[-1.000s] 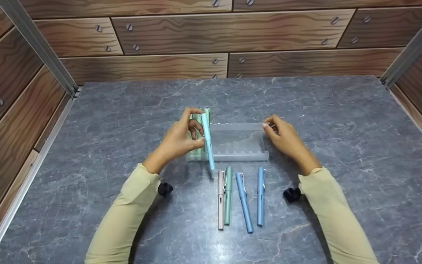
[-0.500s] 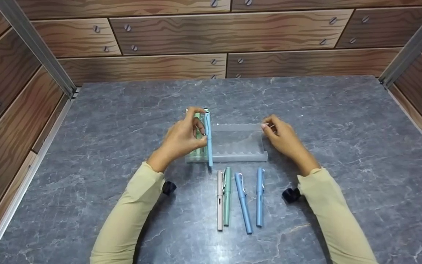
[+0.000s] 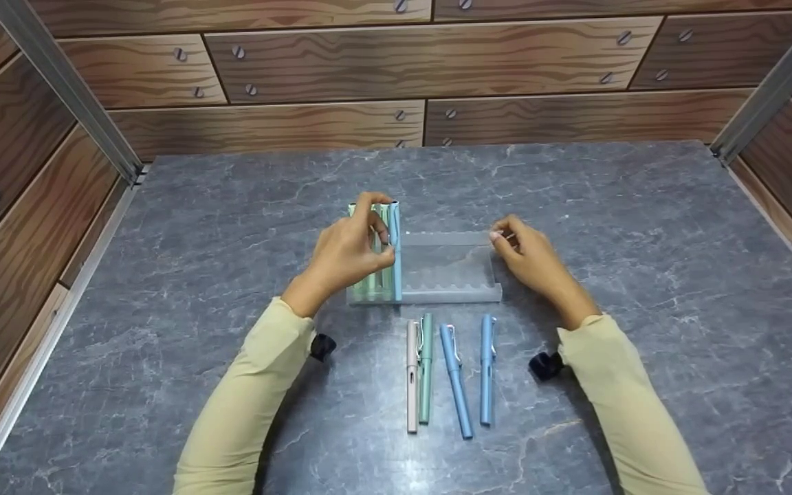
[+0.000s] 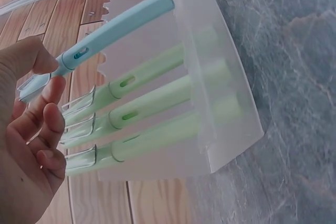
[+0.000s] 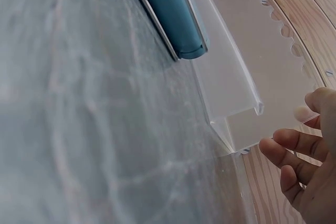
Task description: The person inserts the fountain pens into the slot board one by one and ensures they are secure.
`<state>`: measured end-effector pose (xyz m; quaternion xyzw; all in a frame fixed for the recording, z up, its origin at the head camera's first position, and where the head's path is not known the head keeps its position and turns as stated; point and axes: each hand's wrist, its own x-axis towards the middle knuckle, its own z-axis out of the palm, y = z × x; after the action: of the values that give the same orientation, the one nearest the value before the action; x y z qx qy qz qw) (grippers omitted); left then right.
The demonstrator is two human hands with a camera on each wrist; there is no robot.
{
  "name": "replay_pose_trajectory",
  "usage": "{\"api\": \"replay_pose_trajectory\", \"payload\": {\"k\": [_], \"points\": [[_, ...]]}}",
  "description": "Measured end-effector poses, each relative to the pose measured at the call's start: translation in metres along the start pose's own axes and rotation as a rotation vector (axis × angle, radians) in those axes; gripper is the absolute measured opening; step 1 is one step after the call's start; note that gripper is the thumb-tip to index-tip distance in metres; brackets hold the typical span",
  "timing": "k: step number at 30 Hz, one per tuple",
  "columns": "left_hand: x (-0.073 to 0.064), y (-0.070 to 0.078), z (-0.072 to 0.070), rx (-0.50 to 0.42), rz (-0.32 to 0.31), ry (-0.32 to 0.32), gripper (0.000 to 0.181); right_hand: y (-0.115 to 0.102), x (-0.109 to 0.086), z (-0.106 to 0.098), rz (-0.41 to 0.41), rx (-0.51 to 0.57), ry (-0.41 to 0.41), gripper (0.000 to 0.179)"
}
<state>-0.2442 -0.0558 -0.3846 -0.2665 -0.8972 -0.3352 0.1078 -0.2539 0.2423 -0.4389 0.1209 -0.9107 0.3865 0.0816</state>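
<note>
My left hand (image 3: 349, 251) pinches a light blue pen (image 4: 121, 29) by its clip end. The pen lies over a translucent pen tray (image 3: 445, 261) with notched edges, just right of several light green pens (image 4: 152, 98) in the tray's left slots. In the left wrist view its lower end is near the tray's front lip; whether it touches, I cannot tell. My right hand (image 3: 532, 258) holds the tray's far right corner between thumb and index finger, its other fingers loosely bent.
In front of the tray lie a pinkish-grey pen (image 3: 412, 385), a darker green pen (image 3: 426, 378) and two blue pens (image 3: 458, 385) on the grey marbled table (image 3: 609, 220). Wood-patterned panels (image 3: 341, 62) enclose the back and sides.
My left hand has moved slightly right and away from me, bringing the light blue pen from a slant to straight alongside the green pens. The right hand stays at the tray's corner.
</note>
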Motion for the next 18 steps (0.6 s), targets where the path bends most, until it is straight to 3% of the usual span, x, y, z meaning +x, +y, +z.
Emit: {"api": "replay_pose_trajectory", "payload": {"k": [12, 18], "points": [[0.002, 0.000, 0.008, 0.086, 0.080, 0.132, 0.056, 0.000, 0.001, 0.000, 0.002, 0.010, -0.003, 0.020], [0.000, -0.003, 0.015, 0.139, 0.107, 0.156, 0.054, 0.001, 0.001, 0.000, -0.002, 0.011, -0.009, 0.021]]}}
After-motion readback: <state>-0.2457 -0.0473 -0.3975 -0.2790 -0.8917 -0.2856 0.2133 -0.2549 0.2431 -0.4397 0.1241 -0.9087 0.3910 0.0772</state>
